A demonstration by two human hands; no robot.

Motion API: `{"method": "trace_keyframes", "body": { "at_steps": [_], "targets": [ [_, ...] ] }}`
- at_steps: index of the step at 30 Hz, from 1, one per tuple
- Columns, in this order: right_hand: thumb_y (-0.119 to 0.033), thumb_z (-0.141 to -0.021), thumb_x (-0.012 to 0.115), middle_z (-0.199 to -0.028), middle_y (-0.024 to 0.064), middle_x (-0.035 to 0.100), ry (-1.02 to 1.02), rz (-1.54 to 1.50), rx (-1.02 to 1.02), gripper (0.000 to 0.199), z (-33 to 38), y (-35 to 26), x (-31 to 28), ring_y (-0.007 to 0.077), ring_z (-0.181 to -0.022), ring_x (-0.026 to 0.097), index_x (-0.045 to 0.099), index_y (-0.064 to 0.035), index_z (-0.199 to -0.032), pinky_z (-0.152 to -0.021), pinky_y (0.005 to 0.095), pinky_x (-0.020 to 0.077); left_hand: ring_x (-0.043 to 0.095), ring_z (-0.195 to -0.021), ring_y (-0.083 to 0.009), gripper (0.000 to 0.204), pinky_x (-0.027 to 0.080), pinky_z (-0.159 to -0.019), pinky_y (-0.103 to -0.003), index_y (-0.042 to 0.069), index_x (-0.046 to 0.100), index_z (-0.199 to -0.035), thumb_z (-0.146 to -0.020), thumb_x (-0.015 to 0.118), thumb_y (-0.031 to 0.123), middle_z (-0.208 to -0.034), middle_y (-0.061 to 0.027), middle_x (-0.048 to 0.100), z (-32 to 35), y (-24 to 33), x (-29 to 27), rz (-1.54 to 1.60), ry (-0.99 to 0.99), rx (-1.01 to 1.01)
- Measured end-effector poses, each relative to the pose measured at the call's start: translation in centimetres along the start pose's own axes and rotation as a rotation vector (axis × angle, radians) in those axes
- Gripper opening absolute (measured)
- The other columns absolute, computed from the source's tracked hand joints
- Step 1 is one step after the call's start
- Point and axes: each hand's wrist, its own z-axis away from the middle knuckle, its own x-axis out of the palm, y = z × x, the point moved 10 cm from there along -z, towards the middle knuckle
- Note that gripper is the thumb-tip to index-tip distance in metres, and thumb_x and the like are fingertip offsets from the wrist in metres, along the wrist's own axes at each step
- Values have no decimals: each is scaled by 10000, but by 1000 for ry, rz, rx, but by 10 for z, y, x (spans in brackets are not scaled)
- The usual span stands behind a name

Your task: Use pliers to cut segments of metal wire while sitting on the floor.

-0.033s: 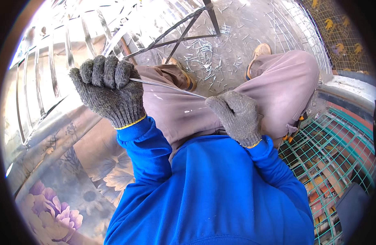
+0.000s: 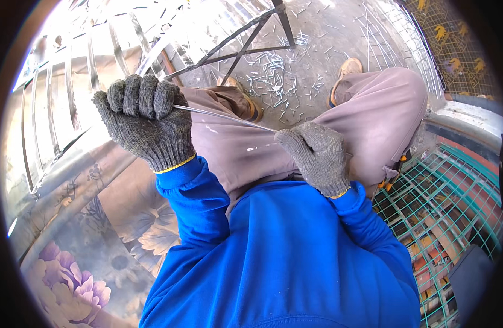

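Note:
A thin, silvery metal rod (image 2: 224,116) stretches between my two gloved hands, above my lap, slanting down to the right. My left hand (image 2: 145,117), in a grey knitted glove with a yellow cuff edge, is closed in a fist around its upper left end. Lower and nearer my body, my right hand (image 2: 317,153) wears a matching glove and is closed at the rod's other end, thumb and fingers bent together. The parts of the rod inside both gloves are hidden.
Short metal offcuts (image 2: 273,74) lie scattered on the concrete floor between my shoes. A dark metal frame (image 2: 246,54) with crossed bars stands ahead. Green wire mesh (image 2: 448,186) is at my right, floral-patterned fabric (image 2: 115,246) at my left. White wire mesh (image 2: 380,41) lies at the far right.

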Motion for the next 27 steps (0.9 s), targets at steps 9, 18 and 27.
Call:
{"method": "trace_keyframes", "body": {
  "at_steps": [9, 18, 27],
  "targets": [
    [-281, -872, 804, -686, 106, 649, 23, -21, -67, 248, 2, -6, -2, 284, -571, 633, 701, -90, -752, -519, 396, 473, 292, -491, -85, 470, 253, -450, -267, 192, 400, -640, -1057, 457, 402, -577, 69, 324, 2, -2, -2, 23, -32, -16],
    [-266, -864, 813, -643, 113, 616, 12, -25, -14, 281, 3, 0, -1, 282, -535, 598, 672, -76, -714, -509, 398, 453, 307, -500, -88, 451, 268, -461, -271, 193, 409, -647, -1049, 485, 383, -584, 70, 342, 3, -2, -7, 40, -20, -12],
    [-272, -905, 769, -716, 119, 662, -46, 13, -19, 232, 1, -2, 4, 318, -606, 639, 707, -71, -808, -539, 403, 482, 274, -490, -94, 466, 246, -451, -263, 193, 398, -642, -1055, 481, 393, -574, 61, 327, 4, -1, -8, 31, -21, 0]
  ]
}}
